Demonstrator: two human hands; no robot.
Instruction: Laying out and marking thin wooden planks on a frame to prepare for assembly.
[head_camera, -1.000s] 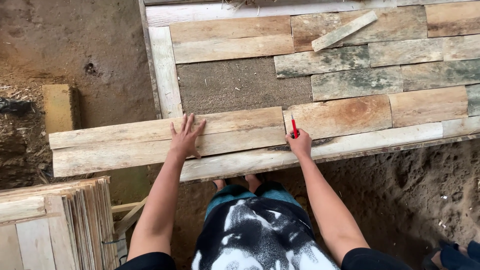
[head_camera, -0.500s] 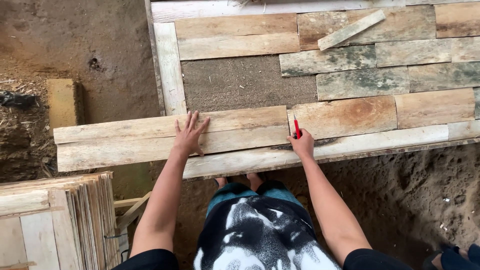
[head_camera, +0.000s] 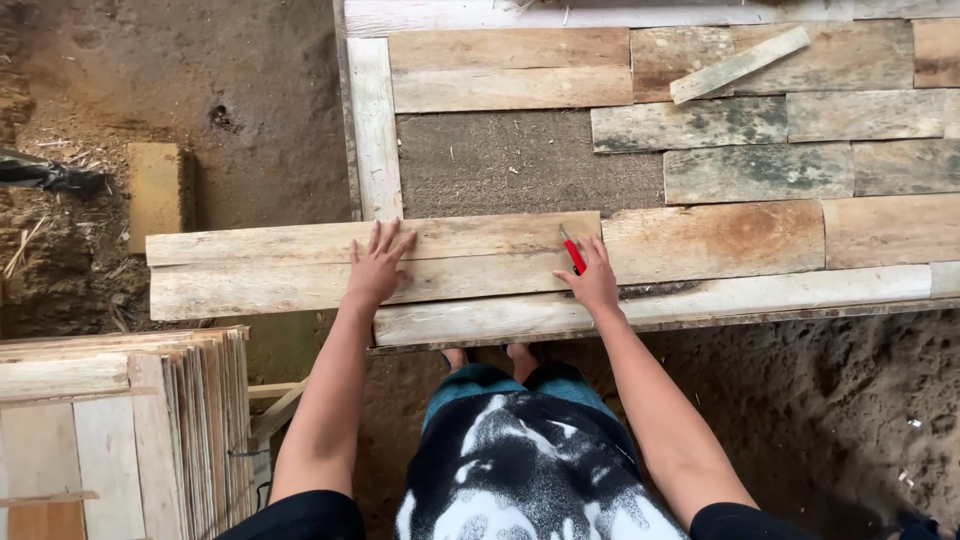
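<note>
Here, red marker (head_camera: 573, 251) on long plank (head_camera: 300, 268).

Stack of thin wood boards (head_camera: 120, 430) at lower left. Small pale wood block (head_camera: 158, 192) on dirt left of frame. Loose short slat (head_camera: 740, 64) lying tilted on upper planks. Bare brown panel patch (head_camera: 520, 165). Black plastic scrap (head_camera: 45, 175) at far left.

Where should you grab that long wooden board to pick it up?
Probably by the free left end of the board, coming from the left: it juts out past the frame over bare dirt, so fingers can get under. The left hand lies flat on it; the right hand holds a red pencil.
</note>
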